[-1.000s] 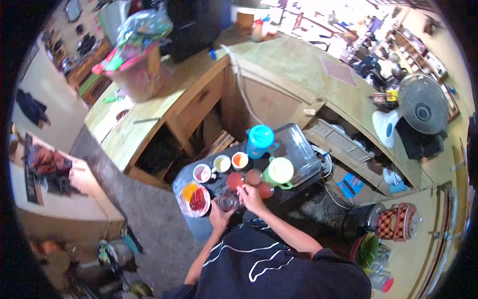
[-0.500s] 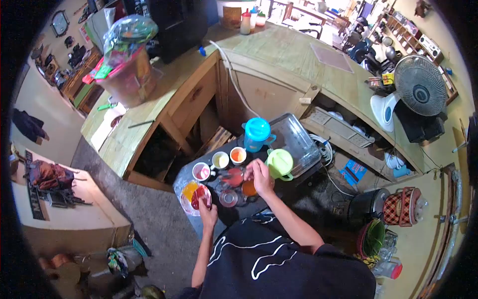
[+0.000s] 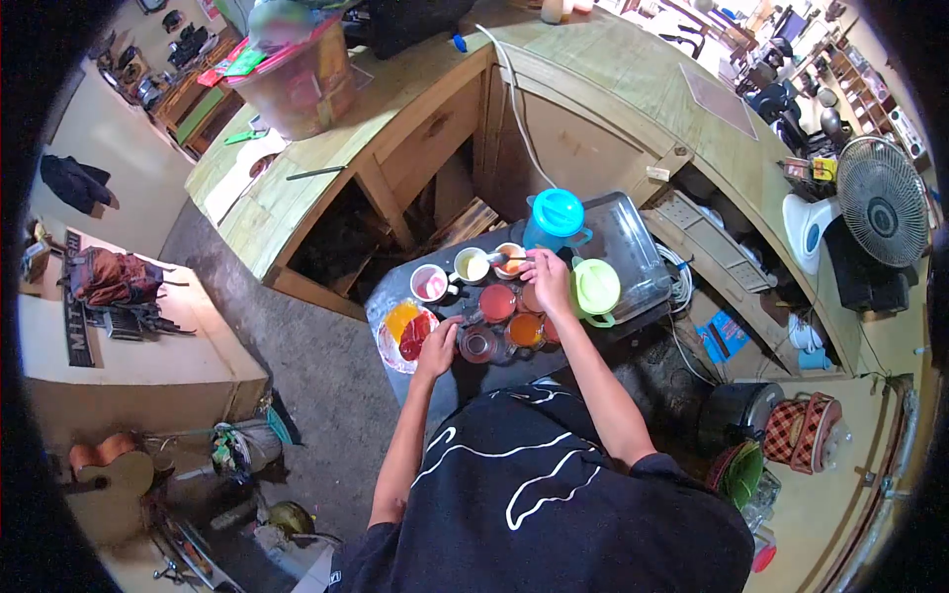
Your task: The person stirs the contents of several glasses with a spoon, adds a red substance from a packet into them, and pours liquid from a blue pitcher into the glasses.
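My right hand (image 3: 552, 282) grips a spoon (image 3: 501, 258), its bowl by the rim of a white cup of pale yellow contents (image 3: 473, 264). Beside it stands a white cup with orange contents (image 3: 510, 259). My left hand (image 3: 438, 348) has its fingers closed at the side of a glass mug of red drink (image 3: 496, 302). Just left of that hand lies a plate (image 3: 387, 348) with red jelly (image 3: 415, 338) and yellow jelly (image 3: 400, 318). An empty-looking glass (image 3: 478, 344) and a glass of orange drink (image 3: 525, 330) stand close by. A white mug with pink contents (image 3: 429, 284) is behind the plate.
A blue pitcher (image 3: 556, 219) and a green pitcher (image 3: 596, 289) stand beyond my right hand, near a clear tray (image 3: 633, 242). A wooden counter (image 3: 405, 124) curves around the table. A fan (image 3: 880, 203) stands at the right.
My left hand has moved right, off the red jelly and toward the glass mug. My right hand has moved up to the cups, where the spoon now shows. The view has shifted.
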Available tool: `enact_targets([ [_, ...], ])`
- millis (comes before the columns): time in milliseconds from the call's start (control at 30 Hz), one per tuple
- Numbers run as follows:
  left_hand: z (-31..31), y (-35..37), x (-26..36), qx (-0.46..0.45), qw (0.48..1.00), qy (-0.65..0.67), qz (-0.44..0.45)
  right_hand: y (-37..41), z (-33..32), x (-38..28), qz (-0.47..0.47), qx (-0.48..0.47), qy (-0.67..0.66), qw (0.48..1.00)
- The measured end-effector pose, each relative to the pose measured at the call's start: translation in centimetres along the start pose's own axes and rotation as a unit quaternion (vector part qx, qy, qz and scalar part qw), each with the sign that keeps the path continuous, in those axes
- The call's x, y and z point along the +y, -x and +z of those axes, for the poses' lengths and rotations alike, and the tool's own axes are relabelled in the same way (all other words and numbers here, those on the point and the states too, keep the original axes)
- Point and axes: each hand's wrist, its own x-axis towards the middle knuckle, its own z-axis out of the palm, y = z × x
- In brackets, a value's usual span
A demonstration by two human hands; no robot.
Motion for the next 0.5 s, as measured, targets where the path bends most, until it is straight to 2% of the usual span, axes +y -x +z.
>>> enact_targets([
  [33, -0.7, 0.0, 1.7, -0.034, 0.995, 0.035, -0.086, -0.5, -0.1, 0.7, -0.009, 0.003, 0.021, 1.000],
  [267, -1.6, 0.8, 2.2, 0.003, 0.996, -0.033, -0.085, -0.9, -0.1, 0.2, -0.085, 0.048, 0.254, 0.962],
  [367, -1.5, 1.1, 1.5, 0.008, 0.997, -0.014, -0.079, -1.4, 0.0, 0.5, -0.107, 0.011, 0.380, 0.919],
  [500, -1.1, 1.4, 1.6, 0.020, 0.996, -0.006, -0.090, -2.1, 0.7, 0.7, -0.069, -0.019, 0.422, 0.904],
])
